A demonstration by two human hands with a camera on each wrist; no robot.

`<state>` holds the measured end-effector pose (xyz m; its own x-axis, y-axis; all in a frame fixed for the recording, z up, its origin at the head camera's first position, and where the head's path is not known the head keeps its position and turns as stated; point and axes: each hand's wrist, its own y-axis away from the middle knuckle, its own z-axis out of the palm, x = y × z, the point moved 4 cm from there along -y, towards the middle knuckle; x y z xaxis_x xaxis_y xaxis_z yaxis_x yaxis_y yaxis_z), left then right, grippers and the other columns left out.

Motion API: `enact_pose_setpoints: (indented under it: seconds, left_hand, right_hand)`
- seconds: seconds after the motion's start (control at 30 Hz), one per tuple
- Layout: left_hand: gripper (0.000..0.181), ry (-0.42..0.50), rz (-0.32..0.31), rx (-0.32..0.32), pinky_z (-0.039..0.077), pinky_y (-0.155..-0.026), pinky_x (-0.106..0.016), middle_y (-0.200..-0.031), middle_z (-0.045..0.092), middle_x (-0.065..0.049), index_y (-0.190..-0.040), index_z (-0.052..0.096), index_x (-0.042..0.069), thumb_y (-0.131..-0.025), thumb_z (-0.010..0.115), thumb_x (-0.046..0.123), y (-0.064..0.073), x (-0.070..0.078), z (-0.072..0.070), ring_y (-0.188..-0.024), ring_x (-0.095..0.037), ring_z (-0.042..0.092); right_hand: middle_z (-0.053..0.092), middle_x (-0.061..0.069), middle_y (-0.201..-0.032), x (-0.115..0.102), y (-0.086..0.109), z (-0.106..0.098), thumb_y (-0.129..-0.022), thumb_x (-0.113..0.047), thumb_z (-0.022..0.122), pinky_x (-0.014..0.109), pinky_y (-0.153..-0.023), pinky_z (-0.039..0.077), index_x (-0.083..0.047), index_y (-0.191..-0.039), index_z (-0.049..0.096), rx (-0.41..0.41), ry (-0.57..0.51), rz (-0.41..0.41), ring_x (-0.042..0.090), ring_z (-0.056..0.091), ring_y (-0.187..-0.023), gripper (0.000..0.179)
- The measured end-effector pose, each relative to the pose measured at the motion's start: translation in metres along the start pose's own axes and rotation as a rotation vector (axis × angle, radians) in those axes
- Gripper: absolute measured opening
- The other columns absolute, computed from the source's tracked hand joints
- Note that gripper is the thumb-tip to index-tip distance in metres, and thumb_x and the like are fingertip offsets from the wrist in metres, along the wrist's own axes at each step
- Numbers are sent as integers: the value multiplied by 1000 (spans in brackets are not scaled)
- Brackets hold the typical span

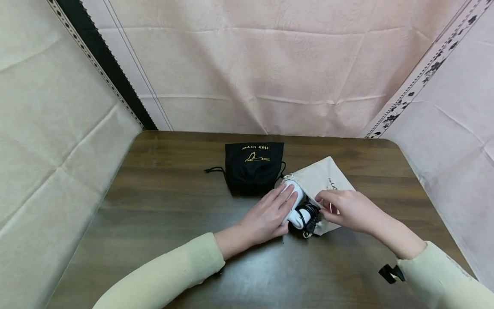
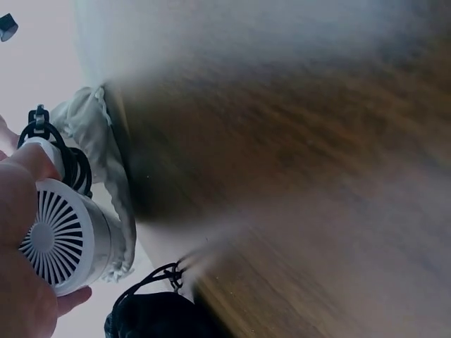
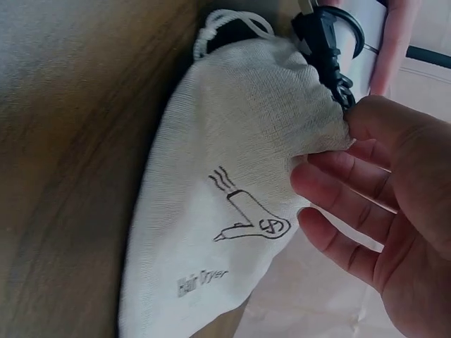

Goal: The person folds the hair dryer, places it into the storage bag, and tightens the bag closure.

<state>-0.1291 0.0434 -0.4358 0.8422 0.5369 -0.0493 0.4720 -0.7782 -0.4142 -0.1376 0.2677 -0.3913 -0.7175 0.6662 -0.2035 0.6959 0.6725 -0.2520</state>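
A white hair dryer [image 1: 296, 220] lies partly inside the mouth of a cream cloth drawstring bag [image 1: 320, 174]. Its black cord [image 2: 81, 169] is bundled against the handle, with the plug [image 3: 318, 35] beside the bag's opening. My left hand [image 1: 270, 213] holds the dryer's body, fingers laid over it; the slotted round end [image 2: 44, 238] shows in the left wrist view. With thumb and fingers my right hand [image 1: 349, 209] pinches the bag's opening edge. Print on the bag in the right wrist view reads "Hair Dryer". The dryer's front part is hidden in the cloth.
Just behind the left hand lies a black drawstring pouch [image 1: 252, 169] with gold "Hair Dryer" print, close to the cream bag. Both rest on a brown wooden table [image 1: 173, 206]. Pale cloth sheets [image 1: 247, 77] hang around the back and sides.
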Motion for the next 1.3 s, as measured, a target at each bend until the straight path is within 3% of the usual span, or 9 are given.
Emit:
enact_pose_setpoints:
  seconds: [0.2,0.5,0.77,1.1,1.3]
  left_hand:
    - [72,-11,-42,-22,46,-119,-44,-159,51,-23,-153,53,-2,-91,74,29,-2,1,-1,-150,-38,47]
    - [70,-29,-73,0,46,-119,-44,-155,55,-23,-150,55,-3,-90,74,27,-8,3,0,-147,-38,51]
    - [75,69,-146,34,47,-117,-46,-153,55,-28,-148,54,-8,-86,78,26,-13,-1,-1,-143,-41,54]
    - [74,99,-216,23,49,-116,-48,-155,53,-28,-151,51,-8,-89,77,23,-12,1,1,-144,-42,53]
    - [74,103,-240,22,49,-116,-48,-155,53,-28,-151,52,-7,-89,76,24,-15,0,3,-143,-42,53]
  right_hand:
    - [58,-26,-76,4,6,2,-84,-8,84,25,-56,47,-16,-111,69,-48,-39,45,-3,53,-62,31]
    - [63,-25,-79,-5,2,-4,-84,-2,84,21,-57,49,-14,-112,72,7,-127,3,-7,55,-66,33]
    - [62,-20,-81,-13,1,-2,-81,-2,85,19,-58,48,-15,-117,71,14,-92,-12,-5,58,-66,41]
    - [57,-16,-77,-7,9,7,-73,2,86,19,-56,46,-14,-122,65,57,-31,-74,-2,55,-65,56]
    - [58,-21,-74,-3,10,9,-75,0,87,16,-58,47,-15,-123,62,61,-71,-50,-5,58,-64,56]
